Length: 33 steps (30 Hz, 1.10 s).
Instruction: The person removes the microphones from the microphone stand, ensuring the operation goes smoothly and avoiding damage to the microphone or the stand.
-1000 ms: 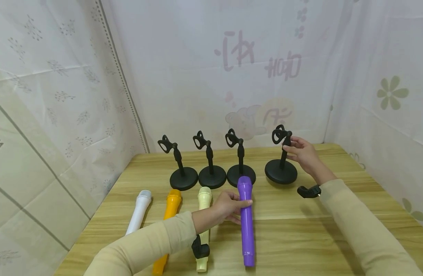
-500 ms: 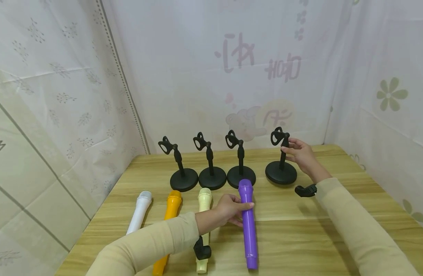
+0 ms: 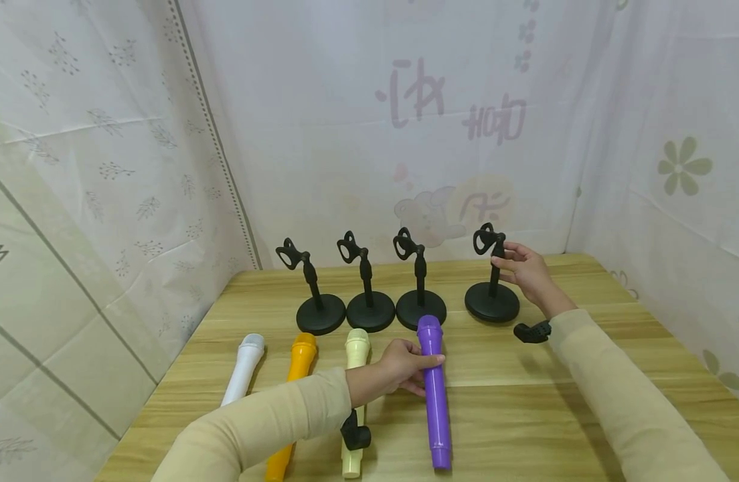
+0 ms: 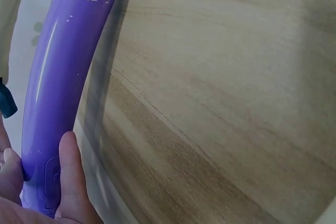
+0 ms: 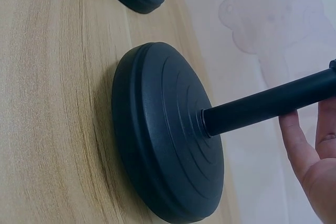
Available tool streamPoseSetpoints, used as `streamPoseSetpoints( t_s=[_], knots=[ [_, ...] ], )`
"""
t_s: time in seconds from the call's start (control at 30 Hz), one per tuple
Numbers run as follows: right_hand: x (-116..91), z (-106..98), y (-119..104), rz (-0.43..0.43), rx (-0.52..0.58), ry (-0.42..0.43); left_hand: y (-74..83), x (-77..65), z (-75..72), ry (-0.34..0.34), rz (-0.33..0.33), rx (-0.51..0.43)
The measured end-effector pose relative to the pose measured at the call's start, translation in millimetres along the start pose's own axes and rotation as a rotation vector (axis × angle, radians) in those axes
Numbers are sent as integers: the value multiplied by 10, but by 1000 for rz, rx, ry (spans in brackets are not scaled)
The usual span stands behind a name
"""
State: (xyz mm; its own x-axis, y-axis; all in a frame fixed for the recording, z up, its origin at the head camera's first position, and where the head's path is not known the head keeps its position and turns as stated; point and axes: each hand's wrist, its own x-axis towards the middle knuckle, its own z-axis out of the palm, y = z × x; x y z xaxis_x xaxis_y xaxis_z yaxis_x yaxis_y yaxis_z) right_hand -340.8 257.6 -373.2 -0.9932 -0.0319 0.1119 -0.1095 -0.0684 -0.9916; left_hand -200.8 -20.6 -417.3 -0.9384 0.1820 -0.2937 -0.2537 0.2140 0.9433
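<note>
My left hand grips a purple microphone between thumb and fingers near its upper part, head end pointing away from me. In the left wrist view the purple microphone runs up from the fingers close over the wood. Farther back on the right, my right hand holds the pole of a black microphone stand, its clip at the top. The right wrist view shows this stand's round base close over the table, with fingertips against the pole.
Three more black stands stand in a row at the back. White, orange and pale yellow microphones lie on the wooden table, partly under the left arm. Patterned curtains enclose the table.
The purple microphone has shifted slightly right and toward me with the left hand. The right hand and its stand have moved very slightly left and down.
</note>
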Motion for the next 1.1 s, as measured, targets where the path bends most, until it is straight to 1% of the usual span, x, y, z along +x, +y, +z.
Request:
streamPoseSetpoints(
  t_s=[0.2,0.47,0.6,0.8,1.1],
  knots=[
    [32,1,32,13,-10,19,-17,23,1,1,-12,5],
    [34,9,52,19,-3,7,-15,43,0,-3,-17,11],
    [34,17,61,17,6,-10,-32,64,-6,-10,-15,15],
    [50,23,75,16,13,-23,-69,95,-6,0,-14,30],
    [64,14,104,19,21,-7,-90,114,-5,5,-16,20]
  ],
)
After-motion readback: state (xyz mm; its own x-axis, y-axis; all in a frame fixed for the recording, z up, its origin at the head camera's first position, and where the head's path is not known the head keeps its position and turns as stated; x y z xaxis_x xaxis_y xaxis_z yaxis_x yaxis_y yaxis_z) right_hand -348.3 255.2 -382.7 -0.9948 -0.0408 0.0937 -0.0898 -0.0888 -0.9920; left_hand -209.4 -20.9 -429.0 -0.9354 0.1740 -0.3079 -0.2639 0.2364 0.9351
